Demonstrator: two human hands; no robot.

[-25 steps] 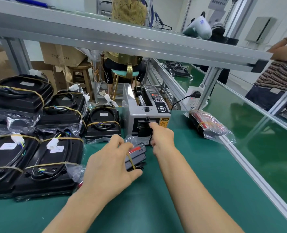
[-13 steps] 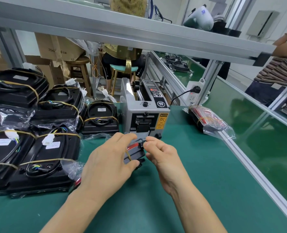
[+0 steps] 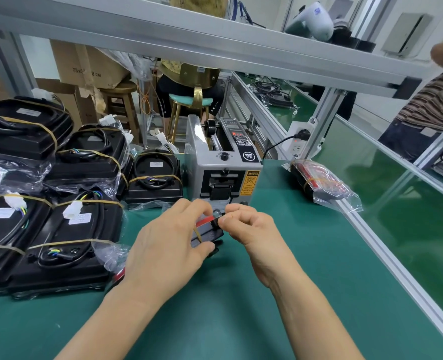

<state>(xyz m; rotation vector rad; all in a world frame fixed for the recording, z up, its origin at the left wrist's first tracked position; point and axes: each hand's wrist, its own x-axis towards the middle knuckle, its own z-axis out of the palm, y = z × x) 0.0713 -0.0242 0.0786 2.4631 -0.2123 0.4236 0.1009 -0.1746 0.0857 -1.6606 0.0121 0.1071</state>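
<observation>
While left hand (image 3: 168, 245) clamps black module (image 3: 207, 233), fingers curled over top and thumb under, I judge taping step under way. Module sits low over green mat (image 3: 293, 281), at 6 o'clock of tape dispenser (image 3: 223, 175).
Right hand (image 3: 251, 229): thumb and forefinger pinch clear strip (image 3: 216, 213) at module's exposed end.
My advice: lay strip square, press middle outward, avoid wrinkles.
Long axis 8 to 2 o'clock; exposed end points 2 o'clock.

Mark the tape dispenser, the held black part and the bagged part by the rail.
tape dispenser (image 3: 198, 178), head view, grey front face.
held black part (image 3: 210, 235), head view, textured side.
bagged part (image 3: 319, 178), head view, red top.
</observation>
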